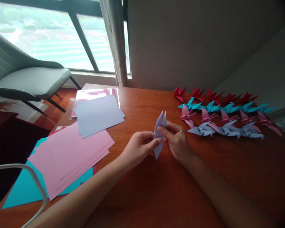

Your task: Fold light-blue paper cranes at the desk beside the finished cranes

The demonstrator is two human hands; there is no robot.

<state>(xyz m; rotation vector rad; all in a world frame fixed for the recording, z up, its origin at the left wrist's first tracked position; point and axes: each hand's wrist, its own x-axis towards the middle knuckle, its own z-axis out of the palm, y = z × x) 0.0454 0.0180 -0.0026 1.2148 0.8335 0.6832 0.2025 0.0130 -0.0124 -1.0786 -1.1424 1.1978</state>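
Note:
Both hands hold a half-folded lavender paper piece (159,133) upright above the wooden table (156,190). My left hand (139,148) pinches its lower middle from the left. My right hand (177,141) pinches its upper part from the right, thumb on the paper. Two pointed tips stick up above my fingers, and a point hangs below them.
Rows of finished origami cranes lie at right: red (213,94), teal (228,107), pink (230,118), lavender (225,129). Loose sheets are stacked at left: lavender (97,115), pink (71,155), teal (23,186). A grey chair (30,79) stands by the window.

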